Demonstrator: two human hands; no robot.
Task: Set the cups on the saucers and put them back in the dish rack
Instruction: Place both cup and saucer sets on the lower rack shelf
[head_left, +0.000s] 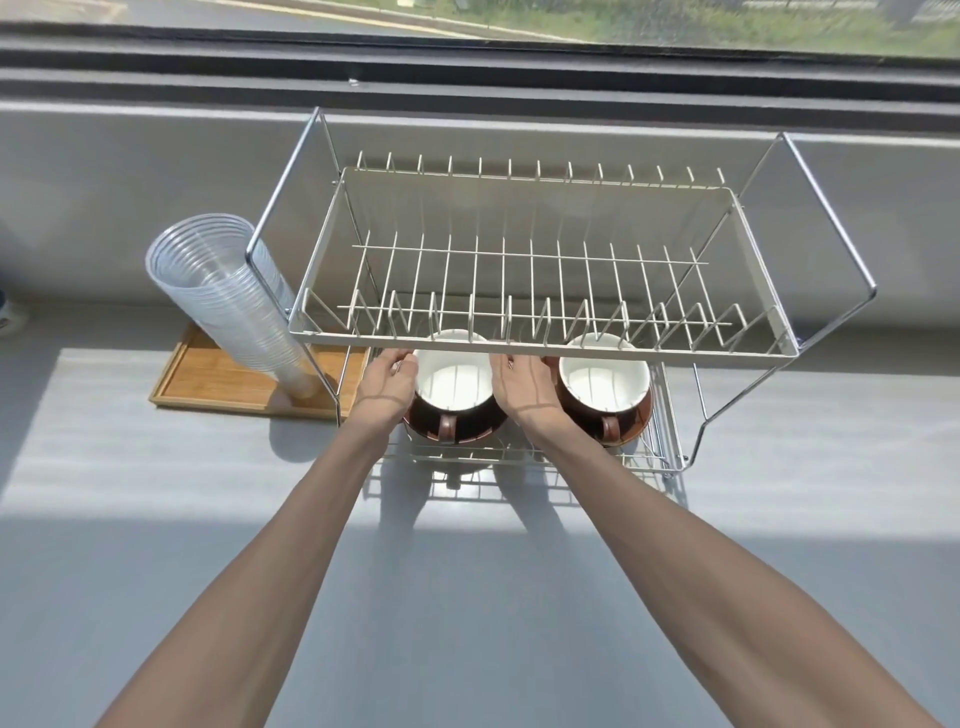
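Strong daylight enters through the window (519, 21) at the top, falling on the grey counter (156, 441) in a bright band; the near counter lies in softer shade; the wires of the dish rack (540, 353) cast thin striped shadows on the white cup interiors, on both hands and on the counter below; the forearms throw dark shadows forward; the stack of clear plastic cups (223, 291) glints; straight lines bow near the edges, wide-angle distortion; the outdoor view looks slightly soft, perhaps overexposed.
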